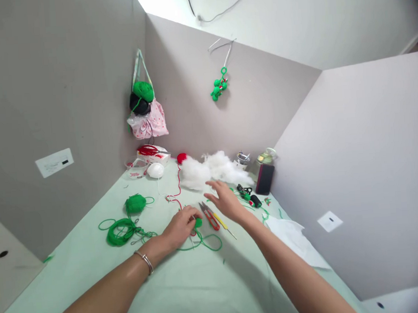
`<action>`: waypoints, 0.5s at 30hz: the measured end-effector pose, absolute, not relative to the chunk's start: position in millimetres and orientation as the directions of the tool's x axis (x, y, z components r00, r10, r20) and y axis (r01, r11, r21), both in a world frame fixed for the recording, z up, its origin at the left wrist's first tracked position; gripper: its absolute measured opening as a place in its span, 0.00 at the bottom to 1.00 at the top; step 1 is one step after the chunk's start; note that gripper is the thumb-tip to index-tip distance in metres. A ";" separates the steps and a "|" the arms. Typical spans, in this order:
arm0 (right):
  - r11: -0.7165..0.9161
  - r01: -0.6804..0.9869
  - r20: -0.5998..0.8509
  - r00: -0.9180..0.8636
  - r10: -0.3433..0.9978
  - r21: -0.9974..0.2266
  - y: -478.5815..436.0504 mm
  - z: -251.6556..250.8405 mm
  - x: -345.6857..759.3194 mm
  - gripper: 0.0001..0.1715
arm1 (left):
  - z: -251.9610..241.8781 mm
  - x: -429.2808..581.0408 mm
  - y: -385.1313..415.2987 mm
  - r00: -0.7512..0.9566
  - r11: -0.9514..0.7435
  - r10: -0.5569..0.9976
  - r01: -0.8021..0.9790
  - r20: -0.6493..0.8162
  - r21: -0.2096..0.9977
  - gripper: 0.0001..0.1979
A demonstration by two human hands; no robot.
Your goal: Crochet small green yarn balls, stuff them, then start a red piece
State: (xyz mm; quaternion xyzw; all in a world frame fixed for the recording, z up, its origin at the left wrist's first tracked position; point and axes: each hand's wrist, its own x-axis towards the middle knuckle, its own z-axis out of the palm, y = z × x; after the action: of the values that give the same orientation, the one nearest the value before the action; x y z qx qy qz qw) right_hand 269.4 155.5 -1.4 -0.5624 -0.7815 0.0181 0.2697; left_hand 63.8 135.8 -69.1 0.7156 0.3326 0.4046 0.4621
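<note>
My left hand (181,226) rests on the pale green table (189,282), its fingers pinched on a small green crocheted piece (198,222) with green yarn trailing from it. My right hand (226,199) hovers open, fingers spread, just above the table. It is between red-handled thread snips (209,216) and a heap of white stuffing (213,169). A yellow crochet hook (224,224) lies beside the snips.
Loose green yarn (120,231) and a green yarn ball (135,203) lie at the left. Red yarn (182,157), a white ball (156,170) and bowls sit at the back. A dark box (265,179), small containers and white paper (293,239) are at the right. Grey partition walls enclose the desk.
</note>
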 end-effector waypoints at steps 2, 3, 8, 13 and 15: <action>0.333 0.887 0.404 -0.191 0.895 -0.319 194.1 2.6 271.5 0.31 | -69.1 63.8 134.3 0.481 -0.355 0.835 0.099 0.267 0.930 0.12; 0.308 0.897 0.400 -0.168 0.901 -0.317 212.3 2.5 270.4 0.36 | -68.6 63.7 133.7 0.488 -0.355 0.832 0.101 0.264 0.930 0.13; 0.184 0.935 0.374 -0.061 0.926 -0.304 277.0 -13.4 248.2 0.48 | -63.8 62.2 132.9 0.451 -0.341 0.859 0.150 0.243 0.928 0.15; 0.157 0.952 0.369 -0.050 0.928 -0.264 301.6 -28.8 234.3 0.22 | -56.8 58.8 135.6 0.470 -0.370 0.840 0.129 0.272 0.920 0.16; 0.161 0.958 0.380 -0.060 0.923 -0.238 306.6 -26.2 238.4 0.21 | -54.6 57.9 137.0 0.471 -0.362 0.836 0.092 0.280 0.928 0.18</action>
State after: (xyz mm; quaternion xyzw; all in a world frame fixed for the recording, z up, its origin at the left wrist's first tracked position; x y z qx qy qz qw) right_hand 238.4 306.6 -26.2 -0.6467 -0.7271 -0.0384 0.2274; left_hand 57.9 137.0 -54.6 0.7213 0.3218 0.4010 0.4642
